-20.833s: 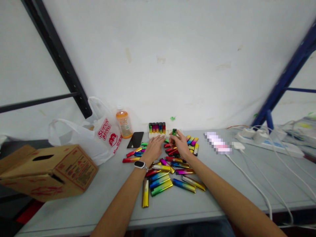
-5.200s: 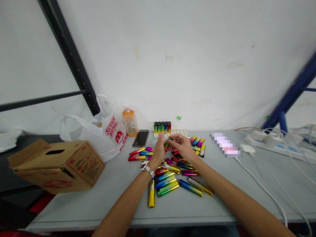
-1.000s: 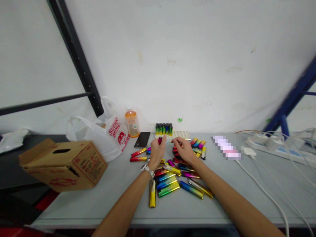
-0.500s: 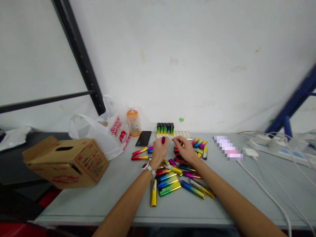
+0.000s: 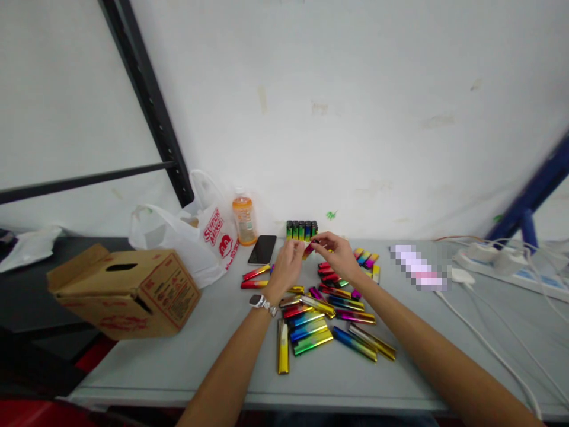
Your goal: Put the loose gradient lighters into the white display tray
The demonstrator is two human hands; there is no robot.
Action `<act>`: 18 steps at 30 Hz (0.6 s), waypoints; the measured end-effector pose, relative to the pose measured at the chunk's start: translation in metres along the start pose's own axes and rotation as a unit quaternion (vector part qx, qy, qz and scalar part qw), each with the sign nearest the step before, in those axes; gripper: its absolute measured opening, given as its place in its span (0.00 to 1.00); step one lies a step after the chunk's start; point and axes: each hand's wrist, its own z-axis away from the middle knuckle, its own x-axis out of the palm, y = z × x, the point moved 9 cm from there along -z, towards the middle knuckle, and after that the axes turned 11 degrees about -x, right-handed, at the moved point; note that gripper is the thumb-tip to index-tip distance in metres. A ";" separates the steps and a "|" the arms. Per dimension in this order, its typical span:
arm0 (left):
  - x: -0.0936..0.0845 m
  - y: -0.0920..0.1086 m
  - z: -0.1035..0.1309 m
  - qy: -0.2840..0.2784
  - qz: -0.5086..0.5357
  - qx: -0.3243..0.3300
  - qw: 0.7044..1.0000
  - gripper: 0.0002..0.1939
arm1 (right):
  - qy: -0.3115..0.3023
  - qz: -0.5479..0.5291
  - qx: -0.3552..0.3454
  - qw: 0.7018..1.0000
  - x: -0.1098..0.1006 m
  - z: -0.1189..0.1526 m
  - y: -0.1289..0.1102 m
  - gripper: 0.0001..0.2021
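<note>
A red-purple and yellow lighter (image 5: 308,249) is held tilted between my two hands, above the pile. My left hand (image 5: 287,264), with a watch on its wrist, is closed at the lighter's lower end. At its dark top end, the fingers of my right hand (image 5: 338,256) pinch it. Just behind stands a block of upright green, blue and yellow lighters (image 5: 302,229); my hands hide the white holed tray under it. Below my hands lie several loose metallic lighters (image 5: 311,332) in many colours, some side by side, some crossing.
To the left are an open cardboard box (image 5: 128,290), a white plastic bag (image 5: 200,243), an orange drink bottle (image 5: 245,219) and a black phone (image 5: 262,249). On the right lie a blurred-out phone (image 5: 418,267), white cables (image 5: 493,359) and a power strip (image 5: 524,273). A wall stands behind.
The lighter in my left hand has tilted into view, and my right fingers have come onto its top end. My hands are closer together. The whole view has shifted slightly.
</note>
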 end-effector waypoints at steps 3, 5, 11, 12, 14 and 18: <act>-0.012 -0.006 -0.004 -0.008 -0.205 0.017 0.979 0.06 | 0.007 0.083 -0.029 0.996 -0.015 -0.024 0.011 0.09; -0.011 -0.016 -0.004 -0.055 -0.284 0.004 0.957 0.03 | -0.023 0.137 -0.052 0.989 -0.015 -0.039 0.018 0.07; 0.002 -0.025 0.002 -0.135 -0.339 0.001 0.931 0.07 | -0.116 0.266 -0.102 0.951 0.009 -0.062 0.035 0.07; 0.005 -0.025 0.002 -0.145 -0.343 0.002 0.928 0.08 | -0.123 0.282 -0.104 0.946 0.013 -0.064 0.038 0.07; 0.012 -0.023 0.003 -0.156 -0.351 0.016 0.923 0.09 | -0.133 0.297 -0.101 0.940 0.019 -0.065 0.044 0.07; 0.019 -0.020 0.003 -0.150 -0.324 0.051 0.933 0.13 | -0.145 0.293 -0.084 0.941 0.024 -0.064 0.055 0.07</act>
